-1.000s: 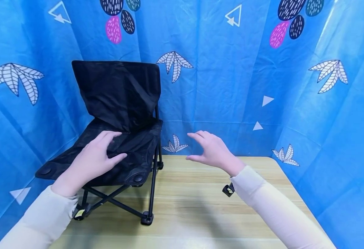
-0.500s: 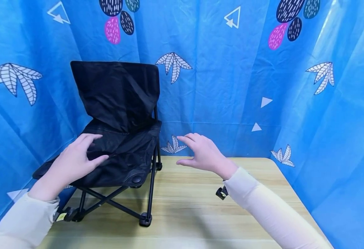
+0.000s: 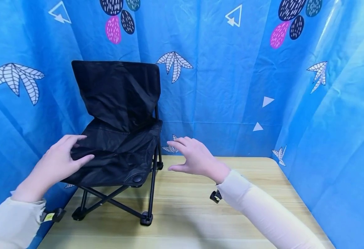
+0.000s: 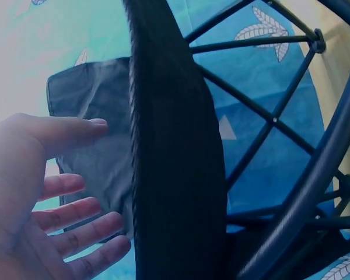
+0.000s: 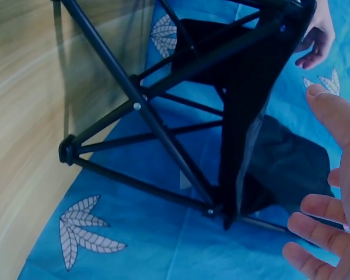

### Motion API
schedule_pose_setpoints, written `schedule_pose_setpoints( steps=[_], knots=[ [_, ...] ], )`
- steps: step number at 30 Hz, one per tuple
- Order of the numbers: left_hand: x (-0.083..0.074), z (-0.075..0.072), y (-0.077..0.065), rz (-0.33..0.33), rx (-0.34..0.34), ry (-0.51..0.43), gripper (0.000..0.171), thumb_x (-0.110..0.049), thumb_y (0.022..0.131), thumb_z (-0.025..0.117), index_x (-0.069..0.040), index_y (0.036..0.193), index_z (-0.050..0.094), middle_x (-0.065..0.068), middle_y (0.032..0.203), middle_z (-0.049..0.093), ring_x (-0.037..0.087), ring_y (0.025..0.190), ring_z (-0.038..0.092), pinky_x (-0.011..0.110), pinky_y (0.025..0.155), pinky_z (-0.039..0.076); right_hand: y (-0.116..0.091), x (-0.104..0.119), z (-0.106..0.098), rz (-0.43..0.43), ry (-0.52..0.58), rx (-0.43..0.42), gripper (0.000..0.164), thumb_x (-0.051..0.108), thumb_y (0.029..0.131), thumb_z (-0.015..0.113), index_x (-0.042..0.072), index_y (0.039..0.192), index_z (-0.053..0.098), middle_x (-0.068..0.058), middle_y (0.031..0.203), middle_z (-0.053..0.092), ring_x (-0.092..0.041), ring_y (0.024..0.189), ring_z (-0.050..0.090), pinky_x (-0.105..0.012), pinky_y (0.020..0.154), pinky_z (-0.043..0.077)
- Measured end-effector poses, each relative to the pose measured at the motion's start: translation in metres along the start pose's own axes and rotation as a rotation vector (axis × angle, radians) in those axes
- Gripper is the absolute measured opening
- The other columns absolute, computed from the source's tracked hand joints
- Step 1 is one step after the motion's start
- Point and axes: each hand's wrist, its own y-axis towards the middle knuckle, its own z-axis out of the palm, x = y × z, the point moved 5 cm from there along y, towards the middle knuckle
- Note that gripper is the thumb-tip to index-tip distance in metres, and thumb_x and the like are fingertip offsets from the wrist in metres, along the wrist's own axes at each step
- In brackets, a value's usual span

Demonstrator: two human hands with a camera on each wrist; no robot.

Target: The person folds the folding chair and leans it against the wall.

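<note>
Folding chair (image 3: 119, 138), blk fabric on dark tube frame, stands opened out & upright b/w the two hands.

L hand (image 3: 57, 160): free, holds nothing; fingers loosely bent, thumb well off them, palm side twd chair. Nearest to it = seat (image 3: 119, 166), running off to hand's R; in head view hand overlaps seat's L edge. Contact w/ fabric: can't tell. Backrest (image 3: 121, 91) rises beyond & above this hand, to its R. L wrist view: thumb in front of backrest, fingertips just beside seat's side edge.

R hand (image 3: 197, 157): also free, nothing in grasp; thumb & fingers make loose C, gap facing L twd chair. Chair lies to its L, seat's R side near but apart fr fingertips. Front R foot (image 3: 146, 219) of chair is below & L of this hand. R wrist view: crossed legs (image 5: 137, 102) on near side of seat, L hand showing past it on far side.

Table (image 3: 200, 200), pale wood-grain top, lies below R hand & under chair. Blue cloth (image 3: 225, 86), leaf & triangle prints, hangs beyond both hands & out to either side. Light sleeves (image 3: 256, 207) on both forearms; small blk mounts (image 3: 216, 196) at both wrists.
</note>
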Motion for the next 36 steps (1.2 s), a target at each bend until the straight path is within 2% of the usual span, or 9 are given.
schedule_pose_setpoints(
  steps=[10,16,20,23,29,36],
  knots=[
    [0.023,-0.010,-0.002,-0.074,0.035,0.024,0.078,-0.040,0.100,0.080,0.007,0.154,0.048,0.041,0.149,0.048,0.061,0.126,0.051,0.083,0.096,0.045,0.007,0.019,0.004,-0.044,0.013,0.030,0.082,0.055,0.083,0.092,0.009,0.146,0.066,-0.008,0.134,0.074,-0.025,0.121,0.071,-0.041,0.098,0.062],
    [0.040,-0.014,-0.003,-0.090,0.052,0.041,0.080,-0.041,0.100,0.080,0.009,0.153,0.047,0.043,0.150,0.045,0.064,0.129,0.046,0.087,0.099,0.041,0.009,0.028,0.008,-0.079,-0.004,0.036,0.083,0.059,0.084,0.091,0.010,0.146,0.066,-0.007,0.134,0.074,-0.023,0.119,0.071,-0.039,0.096,0.062],
    [0.051,-0.015,-0.004,-0.095,0.071,0.059,0.082,-0.042,0.099,0.080,0.009,0.153,0.047,0.045,0.151,0.043,0.066,0.132,0.042,0.088,0.101,0.038,0.011,0.034,0.009,-0.100,0.002,0.043,0.084,0.061,0.084,0.089,0.010,0.147,0.066,-0.006,0.136,0.073,-0.023,0.122,0.070,-0.039,0.103,0.060],
    [0.057,-0.015,-0.005,-0.102,0.105,0.066,0.085,-0.044,0.099,0.080,0.009,0.154,0.045,0.046,0.152,0.041,0.068,0.133,0.040,0.089,0.102,0.036,0.013,0.039,0.010,-0.110,0.017,0.053,0.085,0.062,0.085,0.088,0.011,0.148,0.065,-0.004,0.137,0.072,-0.023,0.124,0.069,-0.040,0.107,0.058],
    [0.068,-0.012,-0.006,-0.130,0.187,0.061,0.094,-0.051,0.098,0.079,0.010,0.158,0.040,0.048,0.155,0.035,0.070,0.137,0.035,0.090,0.103,0.033,0.015,0.050,0.012,-0.150,0.033,0.035,0.084,0.063,0.084,0.088,0.012,0.148,0.066,-0.003,0.137,0.072,-0.020,0.124,0.069,-0.037,0.105,0.059],
    [0.081,-0.009,-0.011,-0.122,0.237,0.084,0.097,-0.051,0.097,0.080,0.012,0.158,0.038,0.051,0.154,0.033,0.071,0.136,0.034,0.090,0.104,0.033,0.018,0.062,0.020,-0.179,0.067,0.067,0.083,0.062,0.085,0.088,0.012,0.148,0.065,-0.002,0.139,0.071,-0.019,0.127,0.067,-0.034,0.110,0.056]
  ],
)
